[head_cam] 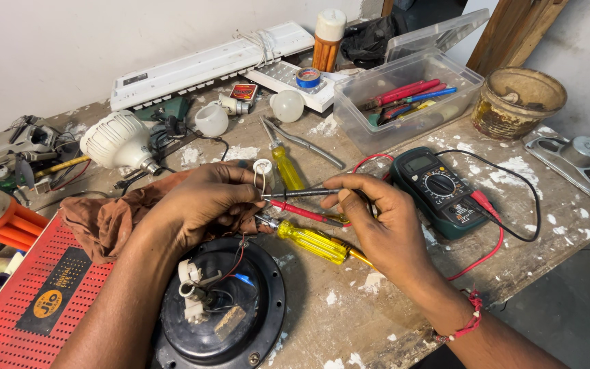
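Left hand (203, 201) pinched shut on a small white part (263, 168) with two thin wire legs hanging under it, held just above the bench (548, 225). Right hand (377, 212) closed around a black probe (302, 194), tip pointed left and touching or just beside the part's legs; can't tell if there's real contact.

Red probe (305, 213) lies loose on the bench under the hands, not held. Both leads run to the green multimeter (438, 191) just right of the right hand. Its screen is too small to tell anything from.

Black round housing (220, 307) sits open below the left wrist, red and blue wires and white connectors exposed. Brown rag (110, 219) under the left forearm. Two yellow screwdrivers: one (312, 240) just beside the housing, one (287, 167) behind the part.

Progress, my read: housing opened, part in hand, one probe at it. Second probe not picked up, so the check looks barely begun. Nothing reassembled.

Around: white bulb (119, 141), clear plastic box (404, 92) of tools, red speaker grille (29, 307) at left.
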